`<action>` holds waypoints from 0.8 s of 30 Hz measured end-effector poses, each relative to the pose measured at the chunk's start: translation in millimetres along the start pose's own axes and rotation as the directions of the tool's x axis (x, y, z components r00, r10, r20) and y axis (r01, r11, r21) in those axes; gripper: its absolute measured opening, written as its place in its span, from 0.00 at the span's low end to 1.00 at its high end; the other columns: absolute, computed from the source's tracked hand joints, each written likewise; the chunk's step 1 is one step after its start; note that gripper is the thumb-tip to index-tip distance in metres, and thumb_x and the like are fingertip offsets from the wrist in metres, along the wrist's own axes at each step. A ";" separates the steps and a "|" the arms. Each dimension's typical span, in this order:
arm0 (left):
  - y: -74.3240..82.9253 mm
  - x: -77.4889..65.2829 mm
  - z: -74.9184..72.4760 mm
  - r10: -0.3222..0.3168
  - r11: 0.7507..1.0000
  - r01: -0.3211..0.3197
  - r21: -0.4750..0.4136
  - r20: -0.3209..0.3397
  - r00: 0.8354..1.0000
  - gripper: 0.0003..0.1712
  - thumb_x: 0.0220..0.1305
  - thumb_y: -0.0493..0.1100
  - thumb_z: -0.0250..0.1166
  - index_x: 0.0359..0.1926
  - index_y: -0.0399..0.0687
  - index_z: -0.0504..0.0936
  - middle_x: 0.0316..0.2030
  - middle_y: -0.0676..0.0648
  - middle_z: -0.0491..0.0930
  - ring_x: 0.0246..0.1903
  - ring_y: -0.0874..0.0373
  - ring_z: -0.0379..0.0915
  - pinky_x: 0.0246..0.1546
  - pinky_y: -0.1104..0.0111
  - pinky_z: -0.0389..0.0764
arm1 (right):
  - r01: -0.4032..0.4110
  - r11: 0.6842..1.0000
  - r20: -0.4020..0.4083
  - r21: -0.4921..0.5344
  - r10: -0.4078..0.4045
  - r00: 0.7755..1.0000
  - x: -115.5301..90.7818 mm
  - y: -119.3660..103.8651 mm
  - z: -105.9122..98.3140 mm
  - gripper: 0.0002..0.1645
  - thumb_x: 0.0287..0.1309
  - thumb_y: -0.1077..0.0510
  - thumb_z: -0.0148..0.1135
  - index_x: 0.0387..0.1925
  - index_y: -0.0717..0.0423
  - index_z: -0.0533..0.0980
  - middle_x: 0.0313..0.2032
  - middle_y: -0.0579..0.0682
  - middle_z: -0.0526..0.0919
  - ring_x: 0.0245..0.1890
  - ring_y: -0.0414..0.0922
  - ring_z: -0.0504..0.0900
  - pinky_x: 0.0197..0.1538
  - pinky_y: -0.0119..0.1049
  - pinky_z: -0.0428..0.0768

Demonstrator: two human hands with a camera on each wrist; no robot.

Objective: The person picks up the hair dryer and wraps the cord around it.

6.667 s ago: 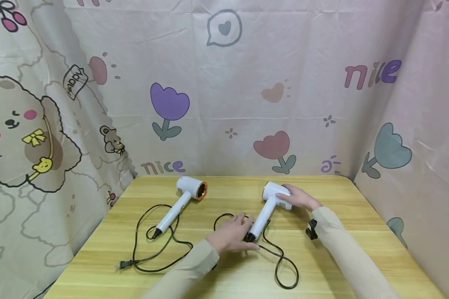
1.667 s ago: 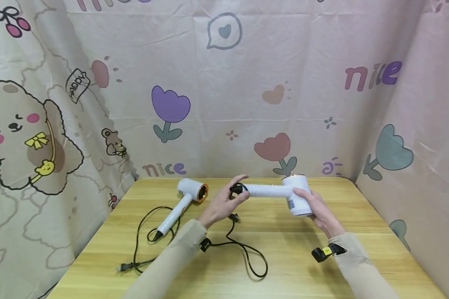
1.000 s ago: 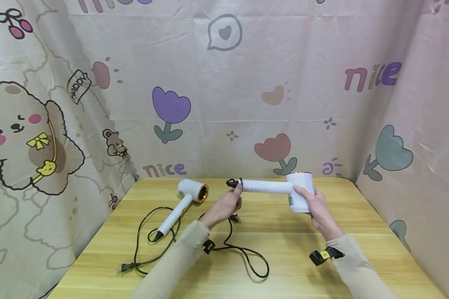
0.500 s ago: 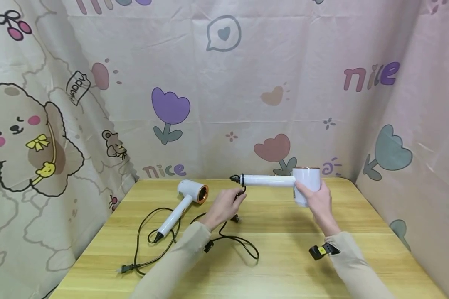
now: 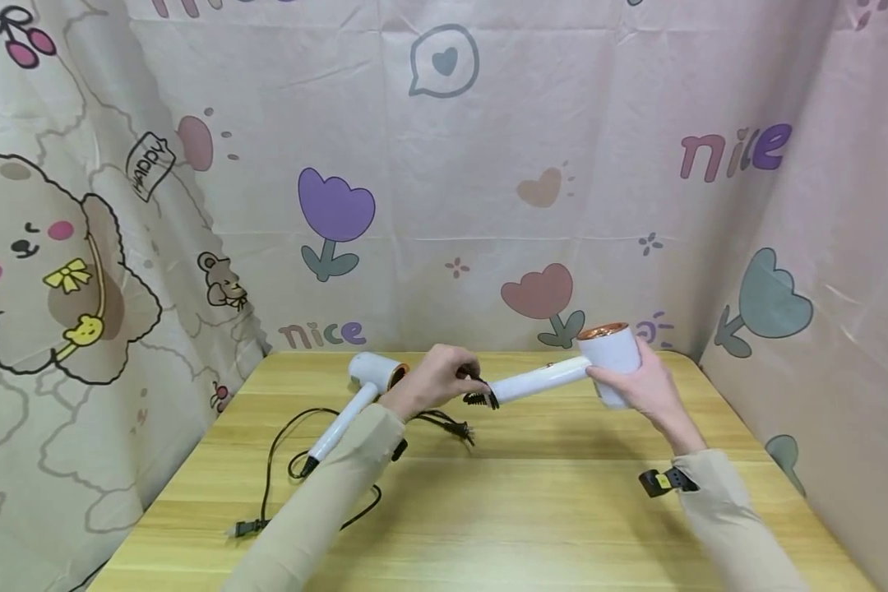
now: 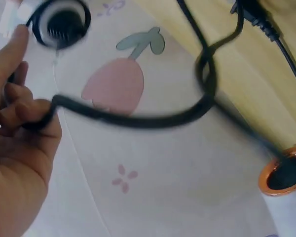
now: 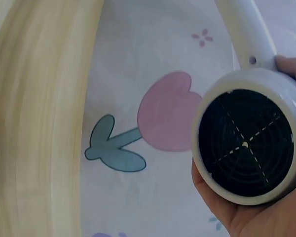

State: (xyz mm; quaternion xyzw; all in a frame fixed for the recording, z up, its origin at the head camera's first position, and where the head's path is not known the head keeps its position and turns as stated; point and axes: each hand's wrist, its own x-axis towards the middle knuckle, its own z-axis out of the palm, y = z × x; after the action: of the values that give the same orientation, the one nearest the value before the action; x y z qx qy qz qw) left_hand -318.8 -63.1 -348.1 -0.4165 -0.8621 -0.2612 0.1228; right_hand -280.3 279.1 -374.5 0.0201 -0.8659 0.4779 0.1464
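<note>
My right hand (image 5: 649,390) grips the head of a white hair dryer (image 5: 540,380), held up over the table with its handle pointing left and slightly down. Its copper-rimmed opening faces upward; the right wrist view shows the dark round grille (image 7: 246,143) at the other end, with fingers around the housing. At the handle's tip, my left hand (image 5: 435,380) holds the black cord (image 6: 138,121) in curled fingers. A turn of cord circles the handle end. The cord's plug (image 5: 459,429) hangs below the left hand.
A second white hair dryer (image 5: 340,427) lies on the wooden table (image 5: 533,510) at the left, partly behind the left sleeve. Its black cord is looped, with a plug (image 5: 247,527) near the front left. A patterned curtain (image 5: 429,164) stands behind the table.
The hair dryer has been lifted off the table and turned, its handle now leftward. The left hand has come to its cord, and the cord loop lying mid-table has been drawn up.
</note>
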 end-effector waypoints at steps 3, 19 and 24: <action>-7.0 1.1 -2.7 -0.036 0.995 0.032 -0.092 -0.046 0.998 0.07 0.55 0.46 0.74 0.30 0.50 0.85 0.29 0.55 0.81 0.28 0.66 0.72 0.29 0.75 0.76 | -0.012 0.998 0.049 0.059 0.009 0.999 3.1 5.3 -3.4 0.49 0.51 0.45 0.74 0.67 0.59 0.60 0.50 0.66 0.75 0.40 0.53 0.80 0.36 0.42 0.85; -38.5 -8.6 12.5 -0.233 0.959 0.170 -0.228 -0.285 0.930 0.08 0.62 0.45 0.68 0.39 0.49 0.90 0.29 0.50 0.85 0.24 0.65 0.72 0.25 0.75 0.75 | -0.121 0.943 0.220 0.310 0.052 0.974 7.6 25.2 -3.8 0.45 0.61 0.53 0.65 0.70 0.62 0.52 0.51 0.58 0.72 0.42 0.44 0.79 0.44 0.43 0.83; -37.1 -9.6 27.4 -0.233 0.969 0.208 -0.137 -0.202 0.951 0.11 0.65 0.45 0.66 0.44 0.47 0.89 0.38 0.49 0.88 0.27 0.66 0.78 0.29 0.75 0.79 | -0.210 0.864 0.254 0.458 0.099 0.962 4.1 24.1 2.8 0.37 0.63 0.56 0.63 0.66 0.61 0.56 0.42 0.46 0.78 0.39 0.43 0.82 0.43 0.44 0.85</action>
State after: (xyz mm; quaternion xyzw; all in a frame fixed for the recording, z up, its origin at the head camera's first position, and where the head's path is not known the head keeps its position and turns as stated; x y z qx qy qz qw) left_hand -341.7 -73.4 -388.0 -0.2931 -0.8683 -0.3660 0.1619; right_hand -289.0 290.3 -394.6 0.0391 -0.7295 0.6829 0.0000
